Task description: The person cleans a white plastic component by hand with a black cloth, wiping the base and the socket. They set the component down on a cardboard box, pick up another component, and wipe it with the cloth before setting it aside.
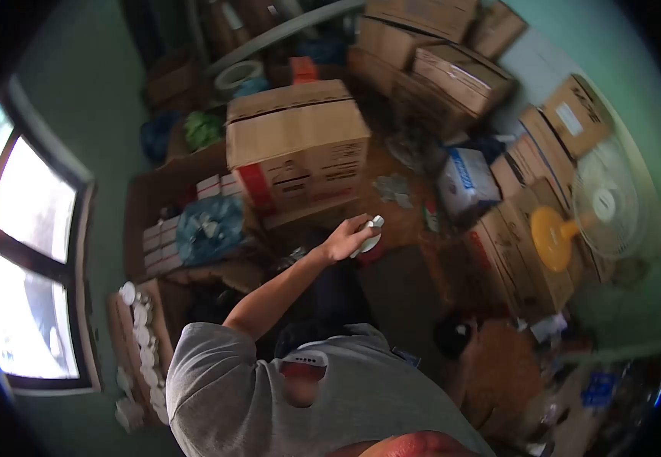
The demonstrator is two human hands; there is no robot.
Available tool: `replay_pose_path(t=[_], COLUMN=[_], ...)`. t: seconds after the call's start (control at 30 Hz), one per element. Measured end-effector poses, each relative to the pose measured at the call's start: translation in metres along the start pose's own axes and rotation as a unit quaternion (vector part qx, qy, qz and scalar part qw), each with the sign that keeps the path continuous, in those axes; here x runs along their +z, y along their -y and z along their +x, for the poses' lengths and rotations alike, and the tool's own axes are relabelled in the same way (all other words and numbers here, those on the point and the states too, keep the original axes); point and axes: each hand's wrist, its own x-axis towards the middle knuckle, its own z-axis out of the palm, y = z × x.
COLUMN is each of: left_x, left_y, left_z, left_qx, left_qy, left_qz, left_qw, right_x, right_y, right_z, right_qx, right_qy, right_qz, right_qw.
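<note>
My left hand (343,241) is stretched out in front of me, its fingers closed on a small white round fitting (371,238); its exact kind is not clear. A large printed cardboard carton (298,152) stands just beyond that hand. My right hand (469,349) is low on the right, dim and blurred beside a dark round object (452,335). Whether it grips that object cannot be made out. On the left, several white round pieces (146,335) stand in a row along a cardboard box.
An open carton (138,199) on the left holds small white boxes (161,242) and a blue plastic bag (210,228). Cardboard boxes (464,76) are stacked at the back right. A fan with a yellow base (551,238) is at the right, and a bright window (33,259) at the left.
</note>
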Motion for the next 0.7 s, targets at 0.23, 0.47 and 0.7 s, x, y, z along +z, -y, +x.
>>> replay_pose_path(t=[0.23,0.47,0.7], left_x=[-0.089,-0.215,0.102], left_y=[-0.003,-0.112,-0.179], left_z=[-0.033,-0.398,-0.568], left_qx=[0.053,0.037,0.062], left_qy=[-0.070,-0.547,-0.896], left_qz=[0.031,0.187,0.194], left_qw=[0.996,0.815,0.395], right_x=[-0.030,0.286,0.618], right_y=[0.151,0.246,0.210], right_z=[-0.023,0.119,-0.293], right_qx=[0.016,-0.203,-0.392], right_qy=[-0.064,0.318,0.823], right_qz=[-0.177,-0.195,0.121], right_qw=[0.982,0.905,0.393])
